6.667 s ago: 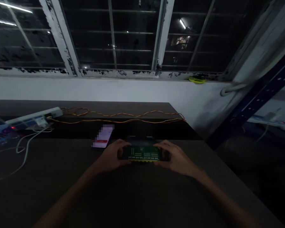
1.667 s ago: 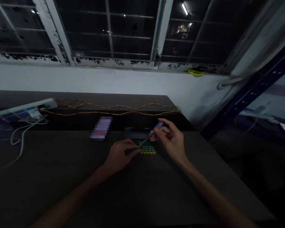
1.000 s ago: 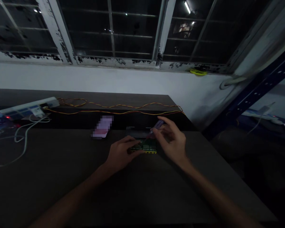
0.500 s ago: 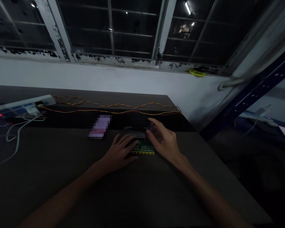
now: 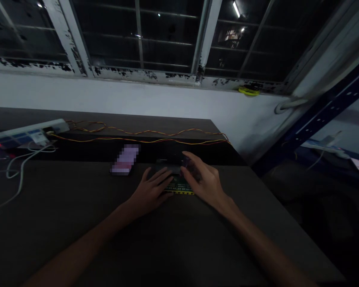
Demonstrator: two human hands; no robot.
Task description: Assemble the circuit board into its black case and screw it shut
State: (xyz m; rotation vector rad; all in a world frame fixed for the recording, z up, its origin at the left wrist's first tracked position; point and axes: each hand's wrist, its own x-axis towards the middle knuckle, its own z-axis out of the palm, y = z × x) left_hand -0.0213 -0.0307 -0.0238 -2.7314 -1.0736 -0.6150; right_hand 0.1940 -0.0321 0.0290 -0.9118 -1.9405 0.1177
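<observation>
A green circuit board with a yellow strip along its near edge lies on the dark table. A dark, flat, glossy piece adjoins its far side. My left hand rests with fingers spread over the board's left part, holding it against the table. Above the right part of the board, my right hand is closed, thumb and fingers round a small dark, see-through tool. Its lower end is hidden by the thumb and the dim light, so I cannot tell its exact kind.
A phone with a blurred screen lies left of the board. Farther left are a white power strip and white cable. A twisted orange wire runs along the back ledge. A blue metal rack stands right of the table.
My right hand has shifted slightly to the left over the board, with the small tool still in its fingers. My left hand has barely moved.
</observation>
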